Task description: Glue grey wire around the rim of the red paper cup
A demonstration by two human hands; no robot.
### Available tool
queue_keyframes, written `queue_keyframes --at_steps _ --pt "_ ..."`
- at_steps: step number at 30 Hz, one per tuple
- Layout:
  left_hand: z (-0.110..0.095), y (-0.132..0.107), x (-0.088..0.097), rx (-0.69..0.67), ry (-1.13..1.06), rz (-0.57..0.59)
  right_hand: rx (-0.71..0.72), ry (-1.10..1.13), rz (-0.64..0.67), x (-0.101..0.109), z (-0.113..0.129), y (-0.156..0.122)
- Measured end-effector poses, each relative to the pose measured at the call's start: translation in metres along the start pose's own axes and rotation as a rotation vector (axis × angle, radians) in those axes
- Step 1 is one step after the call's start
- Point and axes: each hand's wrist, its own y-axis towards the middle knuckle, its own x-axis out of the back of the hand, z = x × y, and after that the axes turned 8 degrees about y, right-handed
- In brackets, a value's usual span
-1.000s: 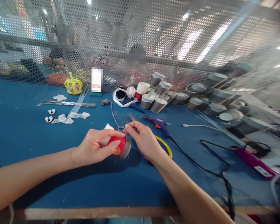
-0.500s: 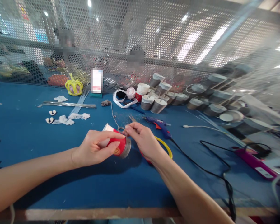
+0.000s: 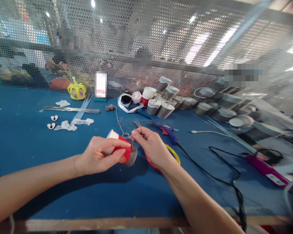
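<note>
My left hand [image 3: 100,156] is wrapped round a red paper cup [image 3: 124,152] held on its side just above the blue table [image 3: 26,139]. The cup's bottom end is wound with grey twine. My right hand [image 3: 152,146] pinches the grey twine [image 3: 119,122] at the cup's base, fingers pressed together. The twine runs back across the table to a small ball of twine [image 3: 109,107]. Under my right wrist lies a red and yellow ring [image 3: 172,152].
A blue glue gun [image 3: 167,129] with a black cable [image 3: 224,182] lies to the right. Several twine-wrapped cups [image 3: 161,107] are heaped at the back, beside white ribbon [image 3: 127,100]. A yellow crown [image 3: 76,89], metal rods [image 3: 70,109] and white scraps [image 3: 70,123] lie left. A mesh screen [image 3: 146,39] stands behind.
Almost nothing differs. My right hand has shifted slightly at the cup's base, with the twine still pinched; the left hand keeps its hold on the cup.
</note>
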Motion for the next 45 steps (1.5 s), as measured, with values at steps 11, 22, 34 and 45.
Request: queue_keyframes --at_steps 11,22,34,45 --pt "-0.002 0.001 0.001 -0.005 -0.024 0.019 0.016 -0.047 -0.002 0.004 0.002 -0.001" --pt "0.002 -0.002 0.001 -0.035 -0.040 0.007 -0.133 0.044 0.090 -0.005 0.000 -0.002" --pt "0.002 -0.003 0.001 -0.041 -0.033 0.000 -0.229 0.133 0.111 -0.007 -0.005 -0.002" --pt "0.012 -0.002 -0.001 0.164 0.127 -0.036 -0.256 0.354 0.245 0.004 -0.002 0.002"
